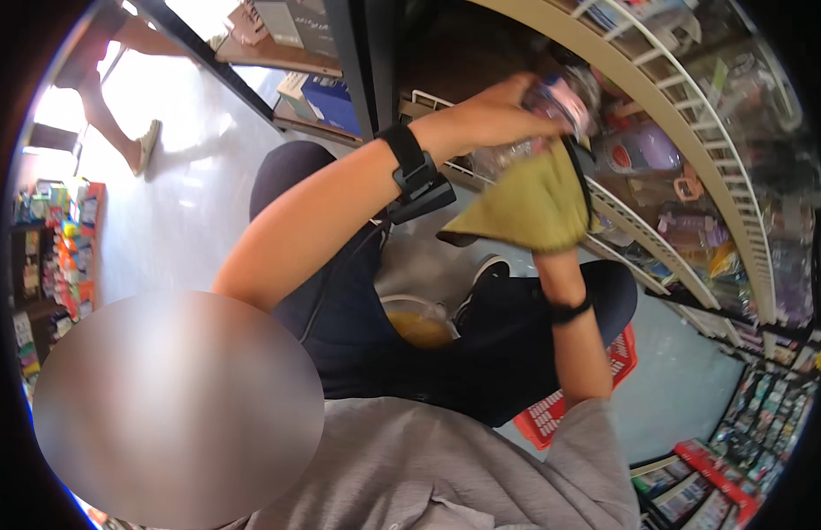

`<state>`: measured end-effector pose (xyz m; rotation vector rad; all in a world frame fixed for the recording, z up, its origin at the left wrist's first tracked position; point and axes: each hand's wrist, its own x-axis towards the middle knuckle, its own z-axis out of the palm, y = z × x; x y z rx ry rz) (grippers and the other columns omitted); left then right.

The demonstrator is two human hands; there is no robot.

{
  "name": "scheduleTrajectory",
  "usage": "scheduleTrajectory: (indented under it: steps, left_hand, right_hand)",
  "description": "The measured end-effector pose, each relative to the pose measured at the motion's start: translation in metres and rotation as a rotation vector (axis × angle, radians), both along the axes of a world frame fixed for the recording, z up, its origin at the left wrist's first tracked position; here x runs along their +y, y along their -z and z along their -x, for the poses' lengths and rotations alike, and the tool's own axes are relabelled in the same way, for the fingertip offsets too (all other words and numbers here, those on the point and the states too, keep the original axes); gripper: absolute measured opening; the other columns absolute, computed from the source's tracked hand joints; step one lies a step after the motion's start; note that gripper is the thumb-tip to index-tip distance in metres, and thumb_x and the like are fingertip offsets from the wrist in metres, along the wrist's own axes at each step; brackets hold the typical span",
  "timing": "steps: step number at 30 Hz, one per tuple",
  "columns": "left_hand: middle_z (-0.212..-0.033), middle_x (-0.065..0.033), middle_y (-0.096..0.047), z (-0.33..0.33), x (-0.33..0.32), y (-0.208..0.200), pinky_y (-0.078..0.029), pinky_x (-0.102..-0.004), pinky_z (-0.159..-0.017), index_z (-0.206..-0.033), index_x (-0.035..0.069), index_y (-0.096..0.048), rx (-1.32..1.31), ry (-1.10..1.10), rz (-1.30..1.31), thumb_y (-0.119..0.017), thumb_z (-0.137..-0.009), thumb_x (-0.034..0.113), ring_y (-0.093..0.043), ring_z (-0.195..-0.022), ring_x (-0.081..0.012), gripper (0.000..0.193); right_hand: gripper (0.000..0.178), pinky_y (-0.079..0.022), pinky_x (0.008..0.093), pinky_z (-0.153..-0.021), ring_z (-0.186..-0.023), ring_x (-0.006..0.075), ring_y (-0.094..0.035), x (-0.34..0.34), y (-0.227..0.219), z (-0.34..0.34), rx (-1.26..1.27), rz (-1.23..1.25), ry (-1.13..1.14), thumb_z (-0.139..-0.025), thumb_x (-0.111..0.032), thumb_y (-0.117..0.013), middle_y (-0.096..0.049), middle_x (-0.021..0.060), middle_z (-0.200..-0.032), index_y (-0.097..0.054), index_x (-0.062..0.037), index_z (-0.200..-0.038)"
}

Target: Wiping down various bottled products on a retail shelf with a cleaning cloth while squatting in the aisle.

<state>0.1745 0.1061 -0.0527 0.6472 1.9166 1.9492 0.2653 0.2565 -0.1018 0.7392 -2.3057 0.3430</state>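
My left hand (497,113) reaches up to the shelf and is closed around a clear plastic package (562,99) with a pink and blue label; it is blurred, and I cannot tell what is inside. Just below it, a yellow-green cloth (536,201) with dark edging hangs spread out, wide at the lower left. My right wrist (562,281) comes up beneath this cloth, which covers the hand and hides its fingers. The cloth is held up at the right hand, close beside the package.
White wire shelves (724,177) with packaged goods, among them a purple package (644,148), curve along the right. A red basket (544,419) stands by my right leg. Dark shelving with a blue box (329,99) is at upper left. Farther left, another person's leg (110,119) shows.
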Motion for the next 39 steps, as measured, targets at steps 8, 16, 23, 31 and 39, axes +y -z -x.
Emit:
scheduleTrajectory:
  steps: [8,16,23,31,39]
  left_hand:
    - [-0.123,-0.0149,-0.052,-0.047,-0.004,-0.058,-0.046,-0.0395,-0.091,-0.131,0.003,-0.048,0.657,0.631,0.154,-0.081,-0.063,0.022,-0.053,-0.115,-0.0327,0.078]
    - [-0.129,-0.0103,-0.048,-0.11,0.057,-0.057,-0.046,-0.0404,-0.091,-0.122,0.005,-0.053,0.999,0.715,-0.077,-0.078,-0.061,0.008,-0.05,-0.118,-0.0339,0.066]
    - [-0.133,-0.019,-0.049,-0.097,0.109,-0.071,-0.041,-0.0419,-0.098,-0.134,0.0,-0.047,1.282,0.302,-0.418,-0.076,-0.078,0.021,-0.049,-0.122,-0.0345,0.066]
    - [-0.128,-0.014,-0.049,-0.104,0.091,-0.061,-0.042,-0.0352,-0.1,-0.127,0.002,-0.049,0.918,0.401,-0.22,-0.062,-0.083,0.002,-0.052,-0.117,-0.0242,0.046]
    - [-0.126,-0.0172,-0.048,-0.112,0.083,-0.062,-0.044,-0.0369,-0.095,-0.123,-0.001,-0.05,1.058,0.533,0.097,-0.065,-0.081,0.006,-0.052,-0.114,-0.028,0.045]
  right_hand:
    - [0.065,-0.041,0.04,-0.1,-0.113,0.0302,-0.057,0.018,-0.095,-0.158,-0.277,0.171,0.258,-0.07,-0.02,-0.08,-0.058,0.0159,-0.122,-0.052,0.0005,-0.125]
    - [0.079,-0.044,0.0405,-0.095,-0.108,0.0348,-0.058,0.033,-0.127,-0.21,-0.245,0.342,0.725,-0.057,-0.025,-0.09,-0.058,0.0186,-0.118,-0.054,-0.0005,-0.123]
    - [0.066,-0.047,0.0329,-0.094,-0.106,0.0197,-0.06,0.092,-0.193,-0.307,-0.006,0.383,0.935,-0.07,-0.008,-0.08,-0.061,0.0124,-0.118,-0.05,0.0046,-0.128]
    - [0.059,-0.051,0.0361,-0.082,-0.092,0.0271,-0.067,0.17,-0.015,-0.453,-0.498,0.739,1.473,-0.066,-0.025,-0.083,-0.069,0.0185,-0.098,-0.06,0.0045,-0.112]
    - [0.055,-0.053,0.038,-0.074,-0.083,0.0298,-0.069,0.154,0.172,-0.485,-0.643,0.82,1.597,-0.069,-0.033,-0.083,-0.071,0.0185,-0.09,-0.062,0.0037,-0.104]
